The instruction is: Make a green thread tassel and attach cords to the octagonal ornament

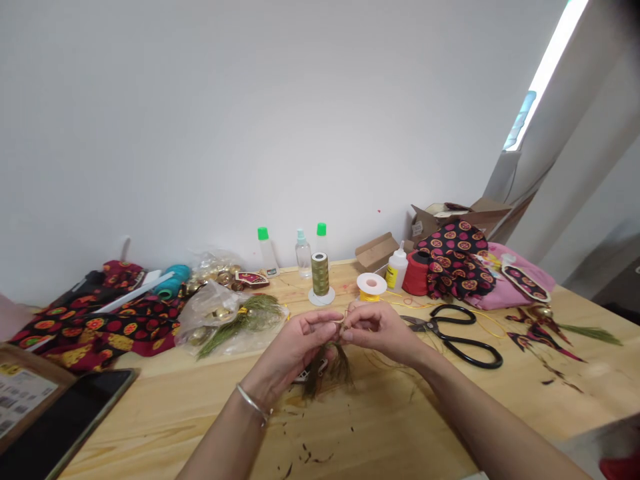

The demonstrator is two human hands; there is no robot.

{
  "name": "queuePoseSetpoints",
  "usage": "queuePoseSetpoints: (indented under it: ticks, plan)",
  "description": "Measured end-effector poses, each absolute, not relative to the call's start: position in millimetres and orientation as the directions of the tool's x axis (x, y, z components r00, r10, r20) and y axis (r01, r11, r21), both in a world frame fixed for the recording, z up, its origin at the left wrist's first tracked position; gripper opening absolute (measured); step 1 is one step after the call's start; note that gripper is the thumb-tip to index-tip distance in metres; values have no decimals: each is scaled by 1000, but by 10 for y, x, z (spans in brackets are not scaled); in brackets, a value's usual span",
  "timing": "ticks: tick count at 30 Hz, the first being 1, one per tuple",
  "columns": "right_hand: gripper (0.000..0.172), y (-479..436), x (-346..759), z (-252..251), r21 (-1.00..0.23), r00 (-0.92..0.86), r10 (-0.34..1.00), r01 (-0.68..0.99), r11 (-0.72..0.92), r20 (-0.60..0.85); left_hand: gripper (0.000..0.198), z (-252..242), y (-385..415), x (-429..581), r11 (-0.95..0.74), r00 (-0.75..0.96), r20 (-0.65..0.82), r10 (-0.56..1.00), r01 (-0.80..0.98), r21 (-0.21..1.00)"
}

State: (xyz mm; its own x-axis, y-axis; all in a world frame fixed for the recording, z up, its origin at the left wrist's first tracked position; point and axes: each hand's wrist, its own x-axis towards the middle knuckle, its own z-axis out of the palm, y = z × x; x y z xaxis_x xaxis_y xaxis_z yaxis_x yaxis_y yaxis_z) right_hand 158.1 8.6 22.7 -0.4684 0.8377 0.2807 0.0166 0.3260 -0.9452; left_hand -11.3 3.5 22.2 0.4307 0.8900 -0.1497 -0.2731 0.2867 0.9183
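Near the middle of the wooden table, my left hand [311,337] and my right hand [377,327] meet, their fingertips pinched close together. Between them is the top of a dark olive thread tassel [327,373], whose strands hang down loose and spread. My left thumb and forefinger grip its upper end. My right thumb and fingers pinch at the same spot; what exactly lies between them is too small to make out. Under the tassel a dark patterned piece with a pale edge [303,375] is partly hidden. Black-handled scissors [453,333] lie beside my right wrist.
Behind my hands stand an olive thread cone [320,275], a yellow cord spool [371,287], a glue bottle [397,268] and a red thread cone [416,275]. Green tassel threads [245,320] and patterned fabric [100,327] lie left. A phone [70,420] rests front left. Dark scraps [307,457] litter the front.
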Motion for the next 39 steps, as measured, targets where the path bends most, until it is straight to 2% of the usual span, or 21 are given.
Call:
queuePoseSetpoints:
  ticks: [4,11,16,22,28,31,34,39]
  plan:
    - [19,106,1596,221,-949,-465,846,35,312,261,24,245,26,-113,271,399,-188,898,-164,948]
    - [20,111,1584,234,-945,-479,847,95,312,232,18,222,15,-98,181,378,-148,914,-53,982]
    - [19,106,1583,238,-960,-492,847,73,272,202,20,187,38,-105,180,309,-140,941,-102,978]
    - [23,101,1581,262,-980,-457,868,-130,154,197,21,212,33,-99,209,284,-159,946,-154,966]
    - [20,180,1569,212,-987,-332,930,-98,129,155,20,213,33,-107,249,276,-192,942,-187,950]
    - [22,243,1601,166,-962,-95,958,-4,272,271,21,208,43,-113,260,244,-208,947,-201,945]
    - [19,248,1636,157,-891,78,893,144,431,444,21,207,48,-110,239,248,-184,951,-211,948]
    - [13,139,1624,231,-679,13,728,370,634,686,21,192,51,-103,207,223,-163,961,-190,960]
